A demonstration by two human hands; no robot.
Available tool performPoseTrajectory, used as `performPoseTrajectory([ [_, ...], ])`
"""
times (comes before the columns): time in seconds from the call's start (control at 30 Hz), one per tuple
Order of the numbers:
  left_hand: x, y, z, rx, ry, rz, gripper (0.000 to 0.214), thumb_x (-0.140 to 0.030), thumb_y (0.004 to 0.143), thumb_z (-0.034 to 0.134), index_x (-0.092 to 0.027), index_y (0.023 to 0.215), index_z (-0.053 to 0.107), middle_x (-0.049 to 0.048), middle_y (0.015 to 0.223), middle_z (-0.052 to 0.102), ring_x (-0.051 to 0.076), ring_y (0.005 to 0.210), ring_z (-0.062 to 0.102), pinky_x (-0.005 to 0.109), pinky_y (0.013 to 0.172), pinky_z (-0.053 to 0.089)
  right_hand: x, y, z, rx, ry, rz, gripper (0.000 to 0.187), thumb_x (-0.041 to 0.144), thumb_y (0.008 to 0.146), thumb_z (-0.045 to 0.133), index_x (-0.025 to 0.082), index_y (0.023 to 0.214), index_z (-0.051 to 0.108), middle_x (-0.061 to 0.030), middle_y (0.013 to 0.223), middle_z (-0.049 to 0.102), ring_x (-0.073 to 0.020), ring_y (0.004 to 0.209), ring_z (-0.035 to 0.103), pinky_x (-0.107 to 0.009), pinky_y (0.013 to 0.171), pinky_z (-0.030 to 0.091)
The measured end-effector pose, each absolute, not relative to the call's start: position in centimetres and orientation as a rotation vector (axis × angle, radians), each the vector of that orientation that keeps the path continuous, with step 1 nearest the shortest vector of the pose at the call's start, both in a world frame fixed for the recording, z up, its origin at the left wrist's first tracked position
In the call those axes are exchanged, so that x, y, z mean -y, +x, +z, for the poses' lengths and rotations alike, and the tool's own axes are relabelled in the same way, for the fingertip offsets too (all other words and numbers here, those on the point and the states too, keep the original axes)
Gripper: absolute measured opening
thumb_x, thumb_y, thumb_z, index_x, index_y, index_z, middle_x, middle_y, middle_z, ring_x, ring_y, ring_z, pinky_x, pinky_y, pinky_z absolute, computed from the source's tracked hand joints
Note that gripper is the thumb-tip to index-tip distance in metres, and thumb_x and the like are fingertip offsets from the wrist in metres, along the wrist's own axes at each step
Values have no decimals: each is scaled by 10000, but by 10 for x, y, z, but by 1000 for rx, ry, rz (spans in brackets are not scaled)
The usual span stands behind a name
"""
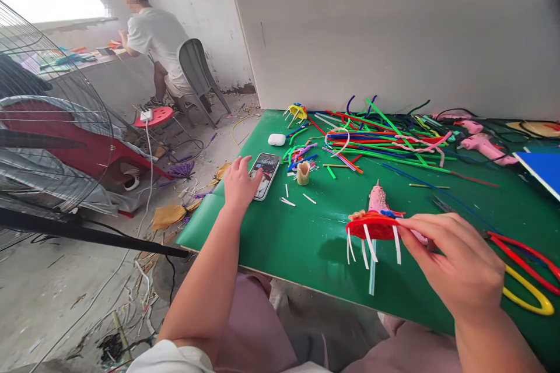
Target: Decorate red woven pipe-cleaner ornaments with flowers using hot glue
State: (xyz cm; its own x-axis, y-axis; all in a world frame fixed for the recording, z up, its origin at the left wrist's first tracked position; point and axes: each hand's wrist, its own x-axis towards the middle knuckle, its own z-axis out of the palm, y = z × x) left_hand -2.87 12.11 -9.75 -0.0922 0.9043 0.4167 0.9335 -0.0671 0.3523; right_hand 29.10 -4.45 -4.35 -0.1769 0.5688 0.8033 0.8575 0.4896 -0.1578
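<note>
My right hand (459, 256) pinches the edge of a red fuzzy disc (371, 227), apparently of coiled pipe cleaner, above the green table. White strips hang from its underside, and small blue and tan pieces sit at its upper edge. Partly hidden behind the disc lies a pink glue gun (376, 201); a translucent stick (371, 280) shows below it. My left hand (240, 183) has its fingers apart, with the thumb over the lit screen of a phone (265, 178) lying on the table.
Pipe cleaners (376, 143) are piled at the back, near a yellow craft piece (297, 112), an earbud case (276, 139) and a bamboo cup (303, 174). Pliers (525, 250) and yellow-handled scissors (536, 303) lie right. Another person (157, 35) sits far left, beyond a fan cage (52, 70).
</note>
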Motion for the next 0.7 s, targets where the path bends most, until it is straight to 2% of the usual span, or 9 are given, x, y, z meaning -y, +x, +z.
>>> performPoseTrajectory([
  [0.13, -114, -30, -88, 2042, -2040, -1060, 300, -320, 814, 467, -220, 1095, 502, 81, 1149, 542, 227, 1121, 497, 377, 970, 387, 44, 288, -43, 1879, -1199, -425, 197, 48, 696, 673, 170, 845, 631, -23, 751, 656, -140, 675, 607, -277, 650, 490],
  [0.3, -106, -29, -81, 1992, -2010, -1247, 240, -302, 809, 469, -213, 1030, 499, 55, 1051, 568, 181, 980, 559, 319, 839, 452, 44, 285, -44, 1890, -1199, -423, 200, 44, 695, 675, 165, 849, 635, -28, 765, 661, -136, 680, 606, -274, 656, 490],
  [0.43, -103, -25, -80, 1955, -2028, -1323, 165, -337, 812, 491, -203, 887, 551, 11, 792, 621, 156, 781, 587, 289, 730, 455, 44, 284, -45, 1890, -1188, -397, 201, 44, 699, 670, 160, 858, 630, -31, 763, 663, -137, 689, 603, -275, 656, 491],
  [0.53, -93, -11, -78, 1884, -2122, -1341, 217, -406, 825, 488, -212, 817, 583, -27, 591, 584, 141, 636, 571, 272, 643, 440, 44, 284, -46, 1889, -1202, -387, 164, 72, 720, 655, 173, 847, 628, -26, 762, 669, -136, 682, 605, -269, 647, 493],
  [0.6, -82, 3, -78, 1789, -2230, -1342, 255, -428, 836, 476, -215, 773, 602, -28, 550, 571, 138, 621, 568, 273, 654, 445, 43, 283, -47, 1892, -1203, -381, 126, 89, 739, 638, 180, 826, 628, -24, 753, 672, -135, 675, 608, -265, 641, 495],
  [0.7, -64, 23, -80, 1580, -2432, -1330, 270, -417, 844, 477, -220, 736, 626, -13, 588, 614, 143, 697, 595, 301, 802, 457, 43, 281, -47, 1889, -1202, -373, 91, 107, 760, 618, 184, 808, 629, -29, 740, 673, -138, 673, 610, -265, 634, 498],
])
